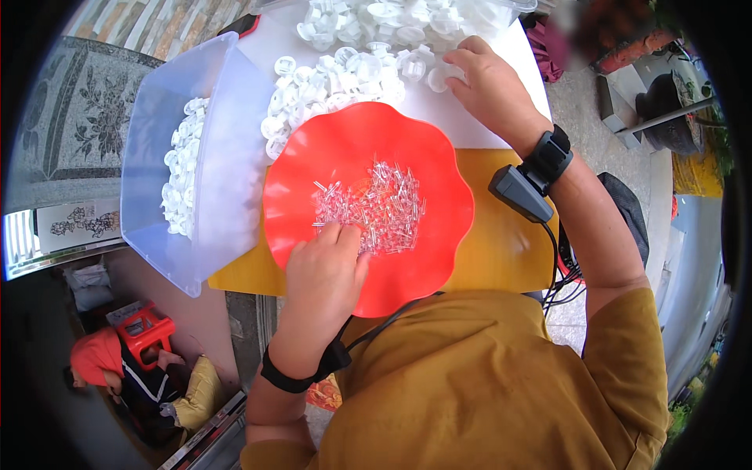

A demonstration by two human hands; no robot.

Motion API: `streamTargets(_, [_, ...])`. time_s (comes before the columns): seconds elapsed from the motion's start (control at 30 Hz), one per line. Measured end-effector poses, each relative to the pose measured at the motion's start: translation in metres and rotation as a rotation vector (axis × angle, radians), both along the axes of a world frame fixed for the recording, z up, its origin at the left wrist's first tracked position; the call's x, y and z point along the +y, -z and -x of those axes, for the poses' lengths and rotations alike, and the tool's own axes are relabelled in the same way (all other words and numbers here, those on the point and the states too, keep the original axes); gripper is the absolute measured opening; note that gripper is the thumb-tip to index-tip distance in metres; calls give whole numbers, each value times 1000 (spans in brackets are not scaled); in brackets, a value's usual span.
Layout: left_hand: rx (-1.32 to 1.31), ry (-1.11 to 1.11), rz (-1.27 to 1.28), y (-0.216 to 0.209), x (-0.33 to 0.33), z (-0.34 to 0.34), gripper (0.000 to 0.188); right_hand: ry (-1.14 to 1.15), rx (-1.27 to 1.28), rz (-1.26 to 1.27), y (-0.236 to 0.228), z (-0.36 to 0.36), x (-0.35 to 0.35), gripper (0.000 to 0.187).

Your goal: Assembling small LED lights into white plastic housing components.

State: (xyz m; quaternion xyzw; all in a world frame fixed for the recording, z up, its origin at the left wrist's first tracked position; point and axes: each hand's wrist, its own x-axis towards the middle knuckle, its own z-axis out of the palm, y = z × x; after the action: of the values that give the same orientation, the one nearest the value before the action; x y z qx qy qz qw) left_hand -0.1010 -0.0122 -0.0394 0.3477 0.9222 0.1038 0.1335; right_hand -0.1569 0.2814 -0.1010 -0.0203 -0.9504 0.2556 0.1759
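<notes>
A red plate with a wavy rim (427, 133) lies in front of me, with a heap of small clear plastic sticks (392, 207) in its middle. My left hand (325, 270) reaches over its near left side, fingertips bent together at the edge of the heap; whatever they pinch is hidden. Beyond the plate, white round plastic pieces (313, 90) are piled loosely. At the right end of that pile, my right hand (497, 90) pinches a translucent white disc-shaped piece (442, 77) between thumb and fingers.
On the left stands a tilted translucent bin (227, 157) holding more white pieces (184, 168). Another clear container (517, 5) full of them sits at the far edge. A yellow board (509, 235) lies under the plate. Cables (556, 266) hang at right. A person (133, 376) sits at lower left.
</notes>
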Motion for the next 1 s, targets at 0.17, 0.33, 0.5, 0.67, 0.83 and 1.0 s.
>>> streamTargets(0.17, [10,30,33,13,4,7,16,14,36,-111,2,-3,1,24])
streamTargets(0.33, [-10,-10,-75,11,0,5,11,33,54,-176,5,-5,-4,22])
streamTargets(0.5, [-356,-316,-394,-1,-4,-1,9,28,75,-211,9,-5,0,23])
streamTargets(0.67, [-496,-382,-571,-10,-8,-8,6,63,-4,104,-11,-21,3,26])
streamTargets(0.83, [-707,-465,-766,-17,-12,-16,5,-67,-98,1074,-53,-78,-14,32])
streamTargets(1.0, [-960,-538,-994,-35,2,-21,9,-301,-288,1619,-72,-130,-56,35])
